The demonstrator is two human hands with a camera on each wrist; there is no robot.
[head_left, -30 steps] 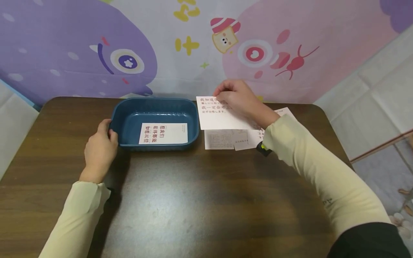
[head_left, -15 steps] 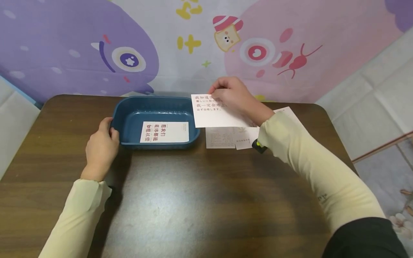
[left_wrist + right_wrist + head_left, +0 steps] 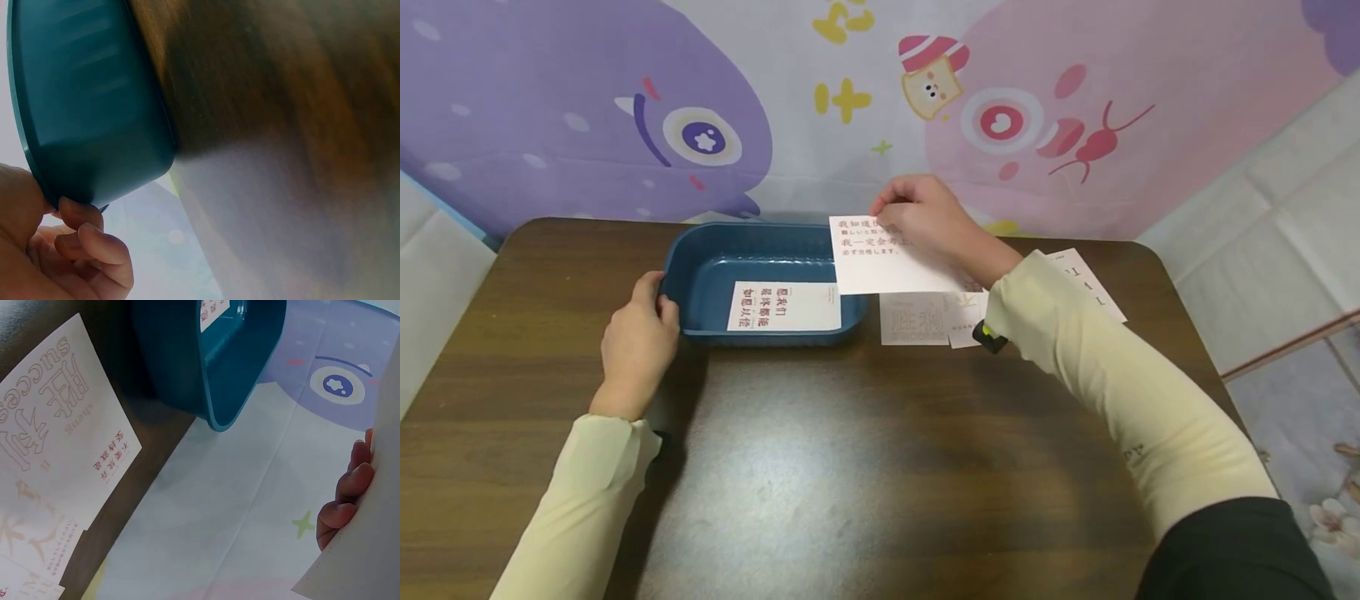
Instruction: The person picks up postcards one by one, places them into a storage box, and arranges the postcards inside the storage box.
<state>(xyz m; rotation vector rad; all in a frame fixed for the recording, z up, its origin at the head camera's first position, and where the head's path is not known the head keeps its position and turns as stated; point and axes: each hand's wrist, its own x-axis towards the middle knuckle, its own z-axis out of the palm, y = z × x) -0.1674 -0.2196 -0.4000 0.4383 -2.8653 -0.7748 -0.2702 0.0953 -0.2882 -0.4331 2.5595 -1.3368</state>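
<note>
In the head view a blue rectangular dish [image 3: 700, 292] stands near the back of the table, with one printed white card [image 3: 808, 307] lying inside. My left hand [image 3: 638, 346] grips the dish's left end; in the left wrist view its thumb and fingers [image 3: 103, 244] pinch the rim. At the dish's right end, my right hand [image 3: 928, 221] holds another white card [image 3: 880, 271] by its top edge, between thumb and fingers. This held card overlaps the dish's right rim in the head view. Seen from the right wrist, the curled fingers [image 3: 340, 515] show at the card's edge.
Several printed cards [image 3: 913, 321] lie on the table right of the dish, partly under my right forearm; one card [image 3: 1093, 283] sits farther right. A cartoon-printed backdrop [image 3: 850, 167] rises behind the brown table [image 3: 820, 467].
My right hand has carried its card leftward, from beside the dish to over its right rim. The left hand keeps its grip on the dish.
</note>
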